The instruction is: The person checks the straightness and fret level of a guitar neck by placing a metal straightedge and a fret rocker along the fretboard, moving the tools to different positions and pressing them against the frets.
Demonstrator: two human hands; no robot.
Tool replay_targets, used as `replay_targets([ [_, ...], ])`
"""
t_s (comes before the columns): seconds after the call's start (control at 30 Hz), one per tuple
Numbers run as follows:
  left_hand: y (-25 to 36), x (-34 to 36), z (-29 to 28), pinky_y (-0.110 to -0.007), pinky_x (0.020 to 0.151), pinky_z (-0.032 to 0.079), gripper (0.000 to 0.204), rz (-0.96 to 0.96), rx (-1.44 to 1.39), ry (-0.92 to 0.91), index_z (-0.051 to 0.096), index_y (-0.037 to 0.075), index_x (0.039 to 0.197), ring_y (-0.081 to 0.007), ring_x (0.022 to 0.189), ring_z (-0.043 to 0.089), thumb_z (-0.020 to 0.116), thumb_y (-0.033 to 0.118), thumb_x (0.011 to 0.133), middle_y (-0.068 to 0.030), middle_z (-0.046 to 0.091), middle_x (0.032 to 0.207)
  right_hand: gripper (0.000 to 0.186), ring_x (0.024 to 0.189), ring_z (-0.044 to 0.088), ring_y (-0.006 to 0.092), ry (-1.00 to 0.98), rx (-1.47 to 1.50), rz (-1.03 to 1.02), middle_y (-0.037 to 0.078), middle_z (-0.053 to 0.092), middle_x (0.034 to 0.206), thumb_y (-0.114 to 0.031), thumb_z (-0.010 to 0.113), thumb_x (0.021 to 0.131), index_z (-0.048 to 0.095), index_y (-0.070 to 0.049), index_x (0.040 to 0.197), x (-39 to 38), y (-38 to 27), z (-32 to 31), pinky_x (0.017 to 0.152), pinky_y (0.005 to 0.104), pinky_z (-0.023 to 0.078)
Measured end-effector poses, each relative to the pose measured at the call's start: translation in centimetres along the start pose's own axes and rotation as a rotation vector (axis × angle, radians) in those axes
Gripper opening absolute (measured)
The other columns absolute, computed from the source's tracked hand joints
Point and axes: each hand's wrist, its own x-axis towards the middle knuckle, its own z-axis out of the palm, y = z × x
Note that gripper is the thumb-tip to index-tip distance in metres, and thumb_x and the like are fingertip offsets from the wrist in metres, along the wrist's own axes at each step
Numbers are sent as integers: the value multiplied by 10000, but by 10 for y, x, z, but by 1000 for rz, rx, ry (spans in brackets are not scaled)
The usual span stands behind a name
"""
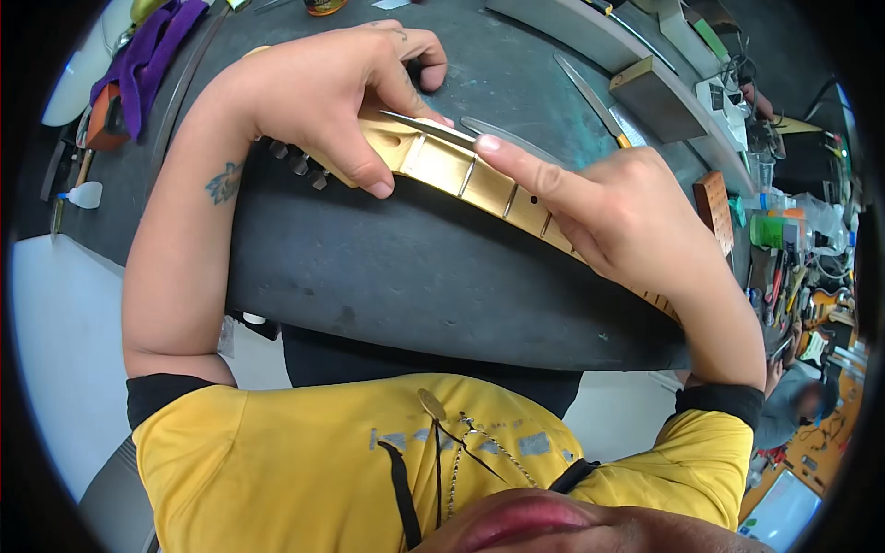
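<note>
A pale maple guitar neck (pixel 486 189) with frets and metal tuners (pixel 300 164) lies diagonally on the dark bench mat (pixel 396 276). My left hand (pixel 341 92) is closed over its headstock end, thumb below the nut, fingers curled on the far side. A slim flat metal file (pixel 429 127) rests along the neck near the nut, its left end by my left fingers. My right hand (pixel 608 212) holds the file from the right, index finger extended onto it and the other fingers curled underneath, partly hidden. Another thin metal tool (pixel 502 131) lies just beyond the neck.
A yellow-handled blade-like tool (pixel 585 92) lies behind, beside a grey rail with a block (pixel 645 88). A purple cloth (pixel 157 51) and small white bottle (pixel 85 194) sit left. At right are a wooden block (pixel 713 207), clutter, guitars and a co-worker (pixel 784 410).
</note>
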Motion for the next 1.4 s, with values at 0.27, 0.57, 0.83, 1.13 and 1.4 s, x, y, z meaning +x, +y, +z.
replay_targets([
  [0.27, 2, 7, 1, -392, 1029, 461, 765, 31, -14, 20, 868, 126, 1275, -281, 1156, 546, 995, 335, 550, -107, 589, 1337, 877, 511, 586, 283, -31, 23, 4, 56, 544, 582, -10, 767, 827, 579, -239, 1653, 3, -2, -7, 541, 430, 472],
  [0.57, -1, 3, 1, -379, 1032, 455, 761, 58, -6, 33, 870, 123, 1269, -283, 1155, 543, 991, 335, 549, -87, 595, 1335, 872, 498, 556, 286, -21, -3, 9, 52, 516, 569, -43, 784, 832, 581, -269, 1649, 8, -4, -7, 539, 432, 451],
  [0.83, -1, 0, -1, -388, 1009, 470, 768, 10, -10, 26, 866, 115, 1268, -298, 1141, 556, 1000, 360, 553, -112, 598, 1324, 885, 503, 550, 288, -45, -12, 26, 56, 519, 578, 7, 757, 812, 591, -243, 1644, 5, -6, -7, 553, 433, 458],
  [1.13, -5, 1, 4, -390, 1010, 474, 755, 71, -12, 67, 871, 128, 1265, -299, 1139, 564, 1000, 321, 546, -107, 601, 1302, 861, 528, 573, 293, -34, 23, 27, 61, 539, 593, 6, 743, 832, 589, -231, 1645, 6, -6, -5, 561, 430, 461],
  [1.4, -1, -1, 2, -388, 1040, 467, 752, 62, -14, 51, 871, 135, 1266, -298, 1166, 553, 1001, 328, 551, -103, 601, 1323, 878, 535, 568, 307, -67, 18, 37, 65, 539, 595, -21, 757, 829, 569, -237, 1659, 0, -6, -8, 567, 438, 459],
])
